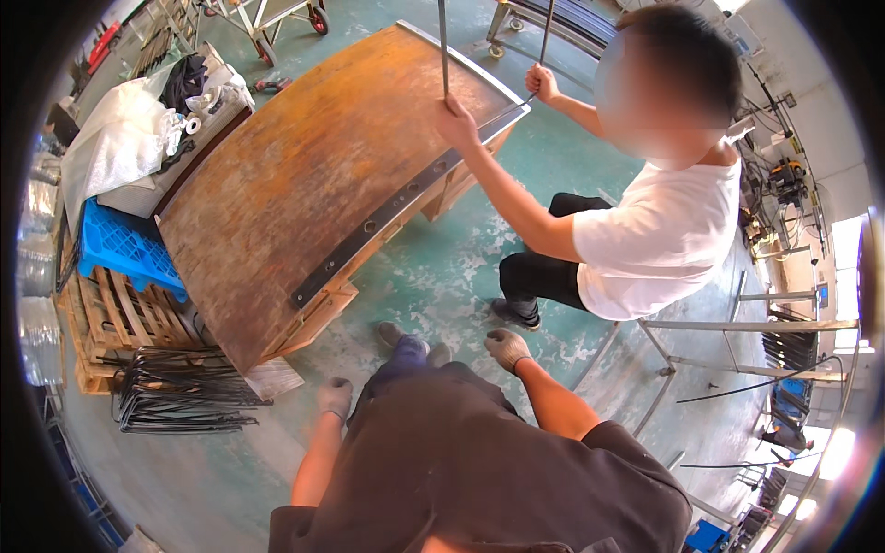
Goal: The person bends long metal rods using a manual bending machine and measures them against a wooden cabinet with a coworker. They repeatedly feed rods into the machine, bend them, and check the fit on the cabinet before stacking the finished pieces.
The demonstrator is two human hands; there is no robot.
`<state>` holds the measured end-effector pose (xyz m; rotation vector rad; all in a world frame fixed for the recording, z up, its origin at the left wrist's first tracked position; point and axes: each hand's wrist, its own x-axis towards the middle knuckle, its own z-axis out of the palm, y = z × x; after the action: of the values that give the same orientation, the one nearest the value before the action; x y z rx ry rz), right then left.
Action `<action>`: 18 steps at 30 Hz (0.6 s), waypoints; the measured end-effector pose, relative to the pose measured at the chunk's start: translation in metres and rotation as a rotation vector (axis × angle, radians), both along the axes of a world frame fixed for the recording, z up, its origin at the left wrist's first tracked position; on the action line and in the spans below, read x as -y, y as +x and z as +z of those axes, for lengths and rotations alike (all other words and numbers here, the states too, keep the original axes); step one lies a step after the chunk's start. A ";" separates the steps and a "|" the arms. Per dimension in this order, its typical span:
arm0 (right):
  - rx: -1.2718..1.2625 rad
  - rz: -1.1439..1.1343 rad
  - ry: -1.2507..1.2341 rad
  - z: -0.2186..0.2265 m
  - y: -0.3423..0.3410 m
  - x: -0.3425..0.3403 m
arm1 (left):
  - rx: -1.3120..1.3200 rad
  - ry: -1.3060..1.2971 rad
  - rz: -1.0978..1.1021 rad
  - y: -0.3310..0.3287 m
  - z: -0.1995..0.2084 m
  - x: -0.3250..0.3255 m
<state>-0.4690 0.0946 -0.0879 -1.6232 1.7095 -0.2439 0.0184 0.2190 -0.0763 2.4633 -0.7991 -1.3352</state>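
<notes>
My left hand [335, 396], in a pale glove, hangs beside my thigh near the table's front corner. Its fingers curl in, and nothing shows in them. My right hand [506, 350], gloved too, is held out in front of my right hip in a loose fist, with no object visible in it. Ahead stands a worktable [304, 157] with a worn, rust-brown top. A dark metal strip [369, 227] with several holes runs along its near edge. Neither hand touches the table.
A co-worker in a white shirt [654, 240] sits at right, gripping dark upright rods [445, 55] at the table's end. Bent black rods [184, 392] lie by a wooden pallet [120, 318] and a blue plastic pallet [124, 244]. A metal frame [747, 324] stands at right.
</notes>
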 end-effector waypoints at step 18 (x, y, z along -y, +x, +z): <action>-0.331 -0.254 0.432 -0.034 -0.053 -0.204 | 0.099 -0.150 -0.454 0.036 0.031 0.038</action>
<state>-0.5224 0.2990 -0.1215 -1.1739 2.0474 0.2752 0.0549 0.1815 -0.0458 2.3278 -1.4936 -1.2303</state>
